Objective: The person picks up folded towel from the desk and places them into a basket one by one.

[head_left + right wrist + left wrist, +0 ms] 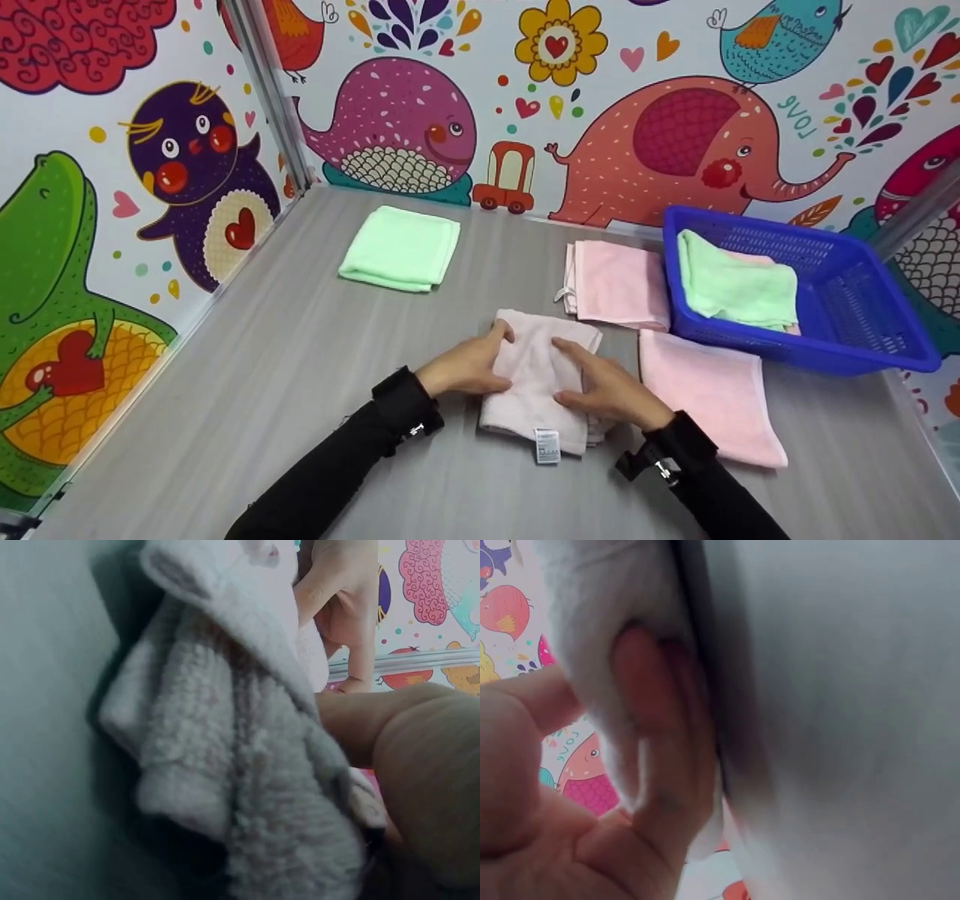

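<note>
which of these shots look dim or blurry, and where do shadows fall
Head view: bright, mostly sharp, though print on the care label is too small to read; left wrist view: left hand soft-focused, tabletop hazy grey; right wrist view: dim, dark shadow beside the pale pink towel.

Your head camera looks forward and down from above, far enough back to take in the table (262,360), the wall (510,90), your left hand (469,365) and your right hand (615,386). Your left wrist camera sits very close to the left hand, its view turned sideways: table upright at the right, wall at the left. Your right wrist camera, also close, is turned the opposite way. All three views share the cloth (534,371); the right wrist view also catches the left hand beyond it.
</note>
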Tool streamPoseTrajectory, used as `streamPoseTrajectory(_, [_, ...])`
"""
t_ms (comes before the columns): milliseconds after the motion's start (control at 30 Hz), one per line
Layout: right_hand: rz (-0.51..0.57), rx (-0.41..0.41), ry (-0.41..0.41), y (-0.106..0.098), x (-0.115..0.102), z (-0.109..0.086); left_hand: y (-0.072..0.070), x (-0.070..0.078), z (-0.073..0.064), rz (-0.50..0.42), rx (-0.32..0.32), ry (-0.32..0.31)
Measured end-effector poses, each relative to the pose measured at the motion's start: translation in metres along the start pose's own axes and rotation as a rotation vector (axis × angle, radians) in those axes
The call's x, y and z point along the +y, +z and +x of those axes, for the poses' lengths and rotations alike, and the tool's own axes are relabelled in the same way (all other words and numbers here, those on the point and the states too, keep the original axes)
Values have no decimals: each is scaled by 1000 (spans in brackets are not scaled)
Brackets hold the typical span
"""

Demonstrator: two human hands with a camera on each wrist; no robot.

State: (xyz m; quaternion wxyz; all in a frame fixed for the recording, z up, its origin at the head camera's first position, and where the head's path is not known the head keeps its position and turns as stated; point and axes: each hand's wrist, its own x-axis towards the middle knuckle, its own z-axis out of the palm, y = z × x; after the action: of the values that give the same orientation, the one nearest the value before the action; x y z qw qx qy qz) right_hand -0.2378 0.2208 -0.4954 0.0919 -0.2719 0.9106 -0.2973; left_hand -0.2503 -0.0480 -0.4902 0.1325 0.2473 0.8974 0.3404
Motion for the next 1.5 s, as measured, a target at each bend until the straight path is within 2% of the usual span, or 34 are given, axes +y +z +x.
streamPoseTrajectory(133, [-41,15,-38,-10,-2,-2,-2,8,3,35,29,57])
streamPoseTrajectory(267, [-27,65,-83,-30,-4,-4,-10,23,8,77,92,172])
streamPoseTrajectory(367, [7,135,-140,-48,-4,-7,-16,36,14,85,147,243])
streamPoseTrajectory(500, [-2,252,-178,-72,0,-13,-17,56,26,79,196,251])
streamPoseTrajectory(733, [-81,409,-82,-103,11,-24,-11,86,55,68,243,209])
streamPoseTrajectory(867, [-83,585,-50,-118,24,-31,-9,103,81,35,279,235])
streamPoseTrajectory(967, [-84,718,11,-129,35,-36,-7,117,101,14,283,270])
streamPoseTrajectory(1033, [-93,736,51,-137,43,-40,-4,125,112,3,268,291])
streamPoseTrajectory(1167, [-103,698,78,-153,60,-50,4,139,131,11,226,314])
streamPoseTrajectory(1233, [-106,723,105,-159,68,-54,8,145,140,5,213,317])
streamPoseTrajectory(1367, [-83,909,200,-163,81,-58,18,155,160,9,212,321])
streamPoseTrajectory(1500, [-80,1056,203,-160,96,-57,30,163,179,-4,220,318])
